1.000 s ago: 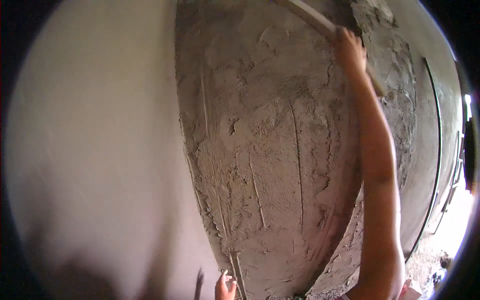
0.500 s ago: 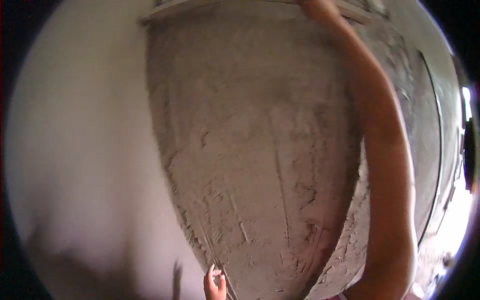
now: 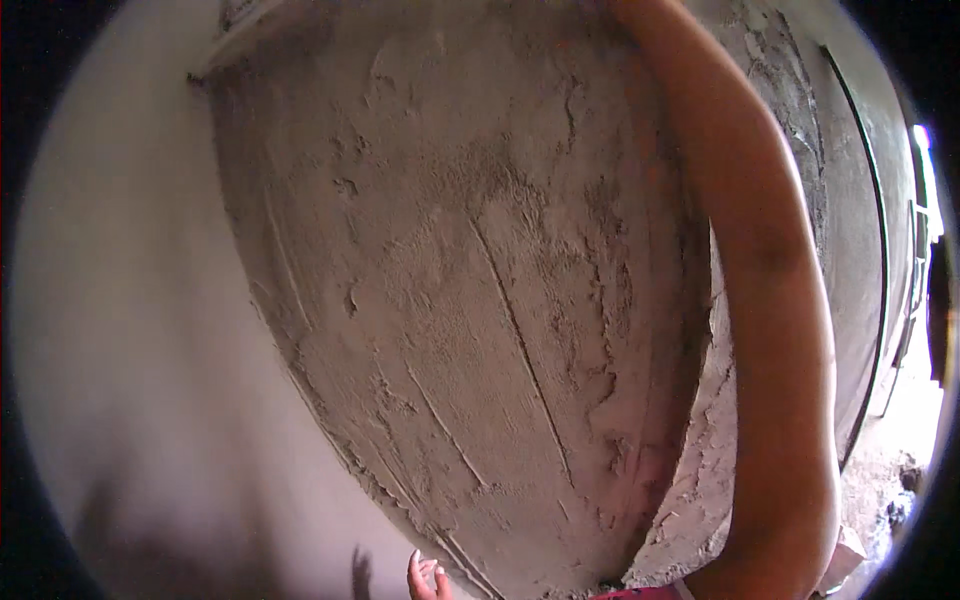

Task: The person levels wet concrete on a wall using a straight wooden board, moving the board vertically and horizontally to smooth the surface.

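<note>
Look at the bare right arm: the top edge slices it off, taking the right hand clean out of sight! That arm masks a long strip of the rough grey plastered wall, too. Near side, the bare left hand is cropped below the fingers, the dark pink sleeve just a sliver. Far right, small dark clutter: too tiny to call!

Glare whitens the far right, soft shadows darken lower left, and fisheye bends the wall.
</note>
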Motion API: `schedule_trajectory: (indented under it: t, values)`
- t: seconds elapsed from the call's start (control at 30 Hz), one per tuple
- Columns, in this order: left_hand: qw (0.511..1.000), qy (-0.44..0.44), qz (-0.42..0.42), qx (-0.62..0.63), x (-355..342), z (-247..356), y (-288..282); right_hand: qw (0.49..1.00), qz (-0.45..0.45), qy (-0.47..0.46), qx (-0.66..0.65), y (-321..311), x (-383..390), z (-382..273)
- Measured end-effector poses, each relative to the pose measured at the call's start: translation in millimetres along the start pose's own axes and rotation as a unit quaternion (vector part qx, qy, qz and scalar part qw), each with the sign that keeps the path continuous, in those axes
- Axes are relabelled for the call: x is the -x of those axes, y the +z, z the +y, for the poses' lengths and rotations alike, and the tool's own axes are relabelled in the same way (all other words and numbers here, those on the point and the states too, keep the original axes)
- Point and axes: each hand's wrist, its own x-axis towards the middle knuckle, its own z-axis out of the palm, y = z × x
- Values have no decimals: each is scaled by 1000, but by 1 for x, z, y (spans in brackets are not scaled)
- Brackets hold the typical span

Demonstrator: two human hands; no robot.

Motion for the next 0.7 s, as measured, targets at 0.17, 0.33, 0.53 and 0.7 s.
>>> schedule_trajectory:
  t: [0.17, 0.33, 0.53, 0.7]
  values:
    - [987, -55, -119, 93, 4, 14, 30, 995, -12, 5, -95, -66, 104, 12]
    - [968, 50, -245, 33, -17, -8, 64, 997, -39, 14, -59, -104, 304, 27]
    - [906, 244, -332, 92, -49, 12, 70, 874, -320, 320, -176, -262, 617, -105]
    - [894, 153, -373, 194, -13, -2, 96, 760, -396, 468, -218, -395, 742, -242]
